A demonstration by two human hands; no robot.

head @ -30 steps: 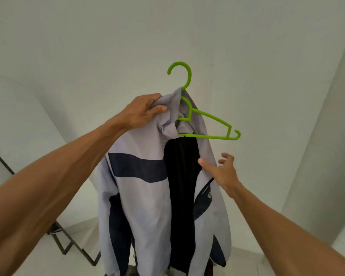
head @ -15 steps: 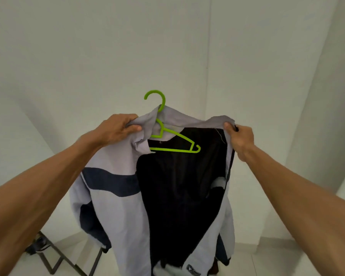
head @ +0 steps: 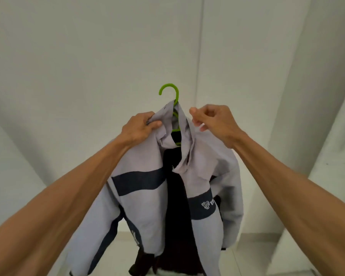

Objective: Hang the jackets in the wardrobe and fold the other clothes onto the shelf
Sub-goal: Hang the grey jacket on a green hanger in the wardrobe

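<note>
A grey jacket with dark bands is held up before a white wall, draped over a green hanger. Left of the hanger, the collar is gripped by the fingers of the left hand. Right of the hanger, the right hand is curled just beside the collar; whether cloth is pinched cannot be told.
</note>
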